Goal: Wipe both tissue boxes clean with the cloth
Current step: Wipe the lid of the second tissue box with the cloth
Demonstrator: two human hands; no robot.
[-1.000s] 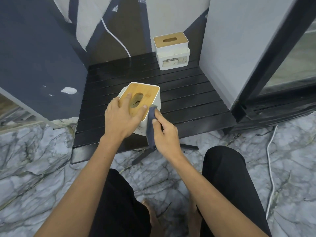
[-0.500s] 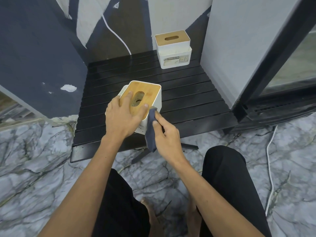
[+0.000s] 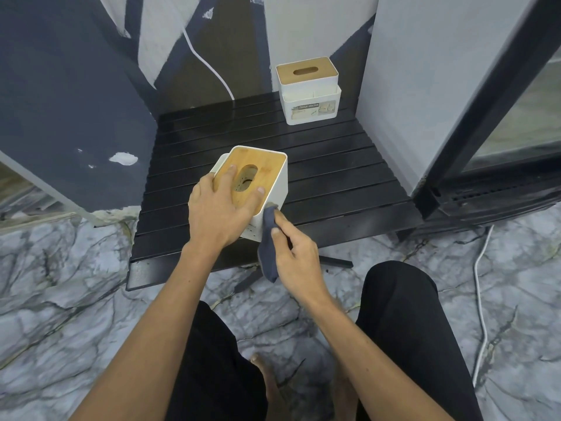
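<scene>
Head view, looking down at a low black slatted table (image 3: pixel 318 177) on a marble-pattern floor (image 3: pixel 60 299). Near tissue box (image 3: pixel 273 183), white with a wooden lid, sits tilted toward the front of the table, lid facing up and toward the camera, oval slot visible. Left hand (image 3: pixel 218 214) lies over the lid's near side, fingers spread and curving over it, thumb on the right edge of the lid, steadying the box. Right hand (image 3: pixel 294 253) pinches a dark grey-blue cloth (image 3: pixel 268 241) between thumb and fingers; upper end of cloth presses against the box's lower right corner, the rest hangs down past the table's front edge. Far tissue box (image 3: pixel 308 92), also white with wooden lid, stands upright at the back of the table against the wall, label on its front reads "TISSUE HOLDER"; well apart from both hands. White cable (image 3: pixel 209 68) runs down the wall behind the table. Black-framed glass-door cabinet (image 3: pixel 485 132) stands right of the table. Another white cable (image 3: pixel 479 299) lies on the floor at right. Person's knees in black shorts at the bottom, bare foot between them.
</scene>
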